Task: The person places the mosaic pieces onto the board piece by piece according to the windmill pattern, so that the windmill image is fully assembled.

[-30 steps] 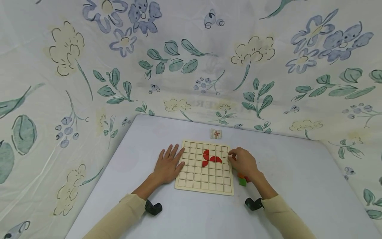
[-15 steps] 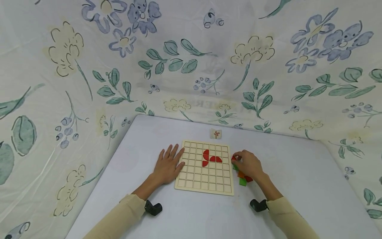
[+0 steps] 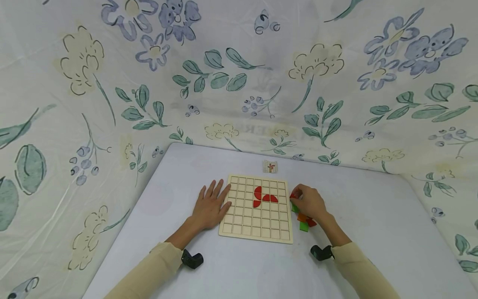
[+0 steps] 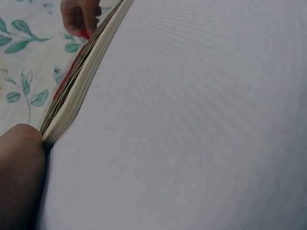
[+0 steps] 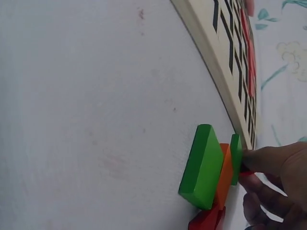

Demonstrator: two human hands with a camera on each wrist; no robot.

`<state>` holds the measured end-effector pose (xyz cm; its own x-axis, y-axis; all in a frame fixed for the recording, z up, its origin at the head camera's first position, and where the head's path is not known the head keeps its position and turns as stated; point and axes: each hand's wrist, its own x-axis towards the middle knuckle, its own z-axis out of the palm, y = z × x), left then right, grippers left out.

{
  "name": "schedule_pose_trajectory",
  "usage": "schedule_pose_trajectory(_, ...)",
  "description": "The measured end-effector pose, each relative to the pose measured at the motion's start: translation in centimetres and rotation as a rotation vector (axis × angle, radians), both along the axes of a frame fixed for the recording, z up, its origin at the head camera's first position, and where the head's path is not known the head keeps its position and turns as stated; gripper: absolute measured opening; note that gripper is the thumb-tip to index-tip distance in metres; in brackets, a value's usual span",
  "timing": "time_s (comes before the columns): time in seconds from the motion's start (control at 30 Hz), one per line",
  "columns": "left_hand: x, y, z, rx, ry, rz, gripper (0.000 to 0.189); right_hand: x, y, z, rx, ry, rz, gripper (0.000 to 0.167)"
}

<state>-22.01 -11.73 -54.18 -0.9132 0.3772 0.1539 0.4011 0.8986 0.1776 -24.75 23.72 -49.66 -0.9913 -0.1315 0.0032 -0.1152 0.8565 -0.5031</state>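
A square wooden grid board (image 3: 242,222) lies on the white table, with several red rounded pieces (image 3: 257,193) set in its cells. My left hand (image 3: 210,207) lies flat with spread fingers at the board's left edge, the thumb (image 4: 21,148) touching the rim in the left wrist view. Just off the board's right edge, my right hand (image 3: 309,202) pinches a small red piece (image 5: 247,173) between thumb and fingertip; its shape is mostly hidden. Below that hand lie loose green (image 3: 304,226), orange (image 3: 301,217) and red (image 3: 311,223) pieces, close together.
A small card (image 3: 270,167) printed with a grid and a red pinwheel pattern lies behind the board. Floral cloth (image 3: 239,108) hangs around the back and sides of the table. Black camera mounts (image 3: 192,260) sit at both wrists.
My right hand has shifted slightly right, off the board's edge to the loose pieces, and a red piece now shows at its fingertips. The left hand stays in place.
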Motion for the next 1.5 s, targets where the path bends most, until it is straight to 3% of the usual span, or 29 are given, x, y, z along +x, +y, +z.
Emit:
schedule_pose_trajectory(0.43, 0.0, -0.1, -0.1, 0.000, -0.006, 0.001, 0.061, 0.2, -0.5, 1.1, -0.183, 0.114, 0.099, 0.017)
schedule_pose_trajectory(0.83, 0.1, -0.2, 0.1, -0.005, 0.001, -0.002, 0.062, 0.1, -2.0, 1.7, -0.306, 0.104, 0.151, 0.015)
schedule_pose_trajectory(1.5, 0.1, -0.1, -0.1, 0.006, 0.013, -0.009, 0.061, 0.1, -4.6, 2.5, -0.405, 0.050, 0.178, 0.008)
